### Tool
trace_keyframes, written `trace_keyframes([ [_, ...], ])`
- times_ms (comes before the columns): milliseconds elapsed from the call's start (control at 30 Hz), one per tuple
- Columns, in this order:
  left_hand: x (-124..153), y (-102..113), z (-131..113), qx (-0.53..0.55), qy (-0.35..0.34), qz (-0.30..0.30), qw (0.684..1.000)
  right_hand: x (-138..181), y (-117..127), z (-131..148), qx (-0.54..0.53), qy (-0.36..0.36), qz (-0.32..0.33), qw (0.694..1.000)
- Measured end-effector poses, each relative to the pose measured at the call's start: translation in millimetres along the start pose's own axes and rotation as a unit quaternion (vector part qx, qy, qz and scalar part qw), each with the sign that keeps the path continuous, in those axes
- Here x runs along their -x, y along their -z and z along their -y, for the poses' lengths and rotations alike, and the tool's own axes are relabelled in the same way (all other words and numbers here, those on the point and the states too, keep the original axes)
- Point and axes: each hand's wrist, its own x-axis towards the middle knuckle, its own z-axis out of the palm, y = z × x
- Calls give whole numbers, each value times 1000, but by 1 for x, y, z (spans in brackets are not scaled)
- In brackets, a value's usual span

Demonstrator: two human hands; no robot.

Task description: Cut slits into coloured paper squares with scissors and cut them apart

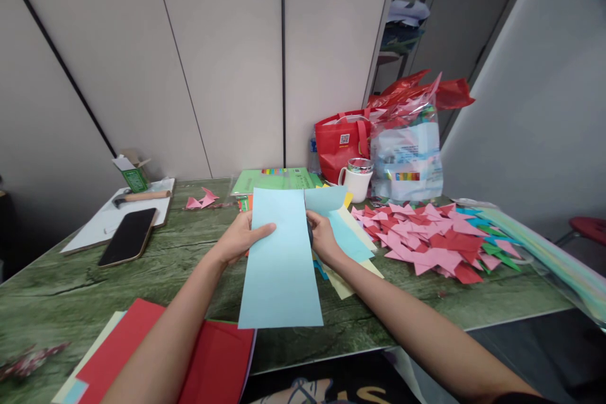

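Note:
My left hand pinches the upper left edge of a long light blue paper sheet, thumb on its front, holding it up over the green table. My right hand is closed at the sheet's right edge around a dark object, possibly scissors, mostly hidden behind the paper. A second light blue piece sticks out above my right hand. More blue and yellow sheets lie flat under it.
A pile of folded pink, red and green paper shapes lies at the right. A white mug, red bag and plastic bag stand behind. A phone and hammer rest at the left. Red sheets lie near me.

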Motion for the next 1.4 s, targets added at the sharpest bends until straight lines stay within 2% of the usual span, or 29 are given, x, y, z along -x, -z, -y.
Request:
trace_keyframes([
  [533, -1, 1, 2, 4, -9, -12, 1000, 3, -2, 8, 40, -10, -27, 999],
  [633, -5, 5, 7, 10, -17, -53, 998, 4, -2, 11, 55, 12, -64, 996],
  [767, -14, 12, 14, 46, -64, -182, 980, 6, -3, 19, 36, 51, -113, 992],
  [867, -18, 15, 16, 49, -78, -242, 966, 5, -3, 21, 40, 28, -54, 997],
  [967, -18, 14, 16, 42, -86, -245, 965, 5, -3, 19, 59, -33, 33, 997],
  [1033, -19, 13, 15, 34, -92, -234, 967, 3, -1, 17, 63, -55, 33, 996],
  [1100, -20, 14, 17, 17, -100, -218, 971, -2, 4, 17, 66, -50, -12, 996],
  [1200, -24, 17, 24, -74, -108, -196, 972, -15, 21, 16, 62, -27, -104, 992],
  [1267, -24, 17, 32, -215, -121, -190, 950, -25, 38, 14, 94, -37, -157, 982],
  [1333, -24, 16, 41, -368, -123, -155, 909, -34, 56, 13, 193, -61, -170, 964],
  [1367, -23, 14, 46, -417, -130, -120, 891, -37, 64, 12, 274, -71, -165, 945],
  [1400, -22, 13, 49, -452, -131, -81, 878, -39, 71, 12, 373, -81, -150, 912],
])
